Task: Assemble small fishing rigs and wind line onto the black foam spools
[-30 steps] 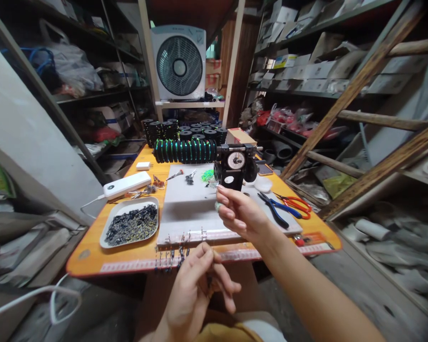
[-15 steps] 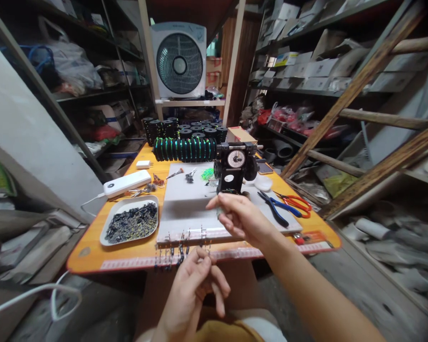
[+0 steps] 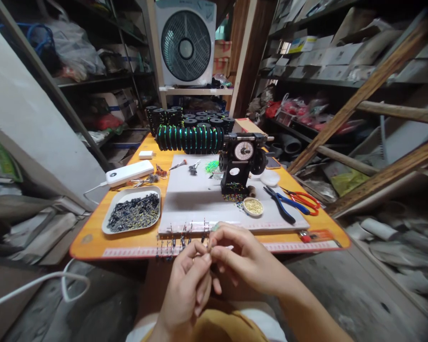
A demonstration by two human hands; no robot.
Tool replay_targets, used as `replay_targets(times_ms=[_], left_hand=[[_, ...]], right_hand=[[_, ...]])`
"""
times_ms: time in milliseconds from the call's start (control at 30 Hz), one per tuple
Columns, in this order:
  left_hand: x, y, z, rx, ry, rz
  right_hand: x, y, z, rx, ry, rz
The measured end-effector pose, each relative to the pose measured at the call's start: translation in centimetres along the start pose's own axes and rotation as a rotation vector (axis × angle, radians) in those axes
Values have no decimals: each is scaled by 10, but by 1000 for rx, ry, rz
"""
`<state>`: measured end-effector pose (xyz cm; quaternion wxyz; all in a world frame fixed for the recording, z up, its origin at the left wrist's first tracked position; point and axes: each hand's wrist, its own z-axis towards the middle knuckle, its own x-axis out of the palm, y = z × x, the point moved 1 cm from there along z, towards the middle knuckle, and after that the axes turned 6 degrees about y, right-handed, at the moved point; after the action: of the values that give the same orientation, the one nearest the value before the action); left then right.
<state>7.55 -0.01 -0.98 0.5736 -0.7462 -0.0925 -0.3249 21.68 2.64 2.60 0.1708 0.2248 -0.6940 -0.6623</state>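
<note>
My left hand (image 3: pixel 192 282) and my right hand (image 3: pixel 244 256) meet just in front of the table's near edge, thumbs and forefingers pinched together. What lies between the fingertips is too small to make out. A pale green patch shows on a right fingertip. Just left of the fingers, several thin strands with small dark pieces (image 3: pixel 174 241) hang over the front of the white board (image 3: pixel 185 213). A round dish of small gold-coloured pieces (image 3: pixel 253 207) stands beyond my right hand. To the left is a white tray (image 3: pixel 107 228) of small black, grey and yellow parts.
A black winding machine (image 3: pixel 235 166) holds a row of black spools with green line (image 3: pixel 190 138). Blue-handled pliers (image 3: pixel 281 205) and orange-handled scissors (image 3: pixel 306 202) lie at the right. A white power bank (image 3: pixel 130 174) lies behind the tray. Shelves and a wooden ladder (image 3: pixel 364 90) flank the table.
My right hand has come down and back from above the board to meet my left hand, uncovering the gold-filled dish. My left hand's fingers have drawn together. The view has shifted slightly.
</note>
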Motion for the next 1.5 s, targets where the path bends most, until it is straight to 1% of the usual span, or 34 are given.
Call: replay_targets(times_ms=[100,200,367,467,533,633,800,933,1067,1167,1300,1400,1500], left_hand=[[-2,5,5,31,17,-14],[-1,5,9,46,53,-54],[5,-5,2,-24,64,18],[9,-9,-4,-54,63,22],[10,-10,-7,-70,55,5],[11,-9,-8,-85,38,-19],[10,-8,-7,-77,80,-29],[3,-2,-3,-45,88,-63],[-1,3,3,25,134,-112],[1,0,3,0,137,-88],[6,-3,-1,-72,145,-14],[5,1,-4,-37,175,-62],[3,5,-4,-8,166,-95]], right_hand=[[6,-4,-3,3,-3,52],[11,-12,-2,-6,5,209],[13,-23,4,-15,73,583],[11,-26,6,12,122,679],[9,-26,5,24,142,674],[7,-23,3,29,155,596],[6,-14,4,8,185,521],[7,-13,5,38,154,512],[12,-18,3,46,125,502],[12,-19,3,26,87,485],[4,-15,0,37,59,398],[-5,-13,-3,76,31,290],[-14,-10,-4,47,-49,228]])
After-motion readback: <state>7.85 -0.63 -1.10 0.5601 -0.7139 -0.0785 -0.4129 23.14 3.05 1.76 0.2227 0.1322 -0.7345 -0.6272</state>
